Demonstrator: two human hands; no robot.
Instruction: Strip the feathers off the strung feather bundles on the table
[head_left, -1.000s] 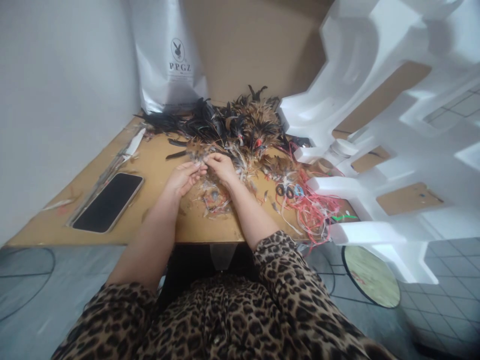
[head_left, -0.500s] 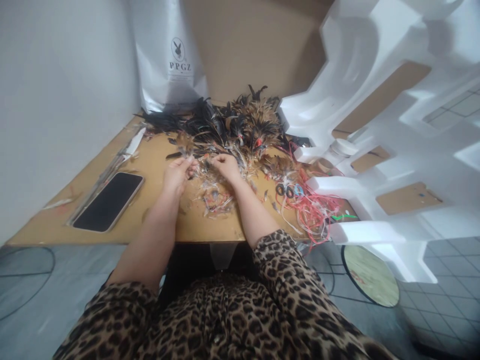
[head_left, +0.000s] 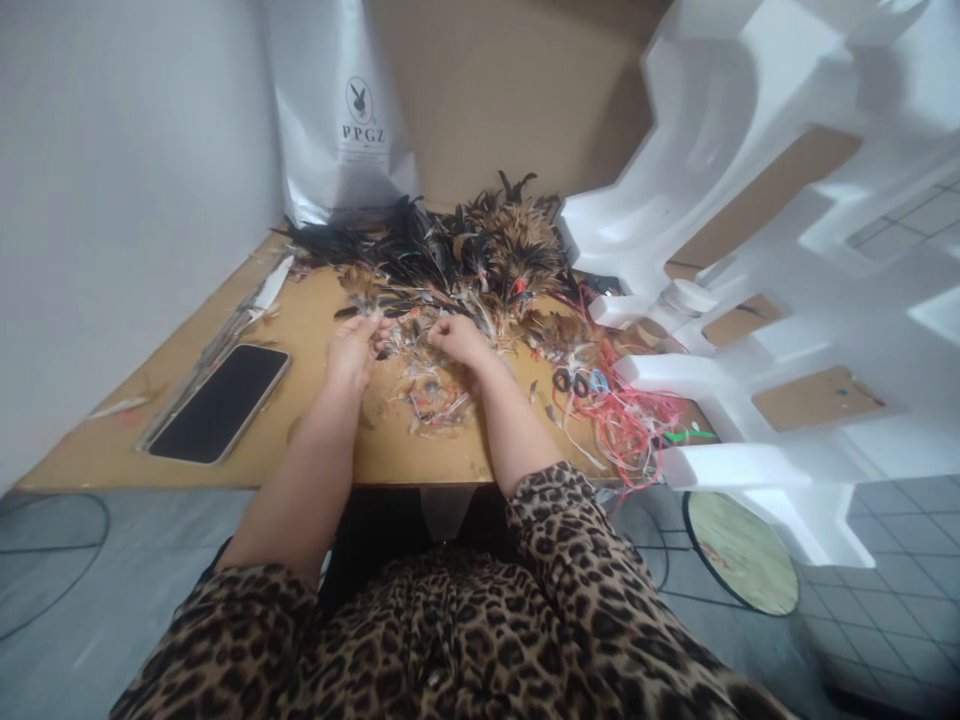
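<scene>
Two bare hands are held close together, not touching, above a yellowish worktop (head_left: 420, 462). In the grip of the left hand (head_left: 351, 352), a small tuft of brown feathers (head_left: 361, 284) appears to be pinched by its base, its tips fanned toward the far side. The fingers of the right hand (head_left: 460, 342) are curled together; whether a thin strand is held between them cannot be told.

Feather scraps (head_left: 435, 400) are strewn beneath and between the hands. Beyond them, a dark and brown feather heap (head_left: 491, 235) is spread. To the right, pink and white strings (head_left: 630, 420) are tangled beside two dark rings (head_left: 580, 385).

Single feathers could be lost from the tuft if the pinch were loosened, and shafts could be bent if it were squeezed too hard. The tuft could be mixed with the scraps if dropped, since they look alike. The strings could be snagged if pulled from their tangle.

On a silvery bag (head_left: 319, 160) at the back, "PPGZ" is printed under a rabbit-head emblem in an oval; the smaller lines below cannot be read. On the phone (head_left: 219, 403) at left, no writing can be seen; its screen is dark.
</scene>
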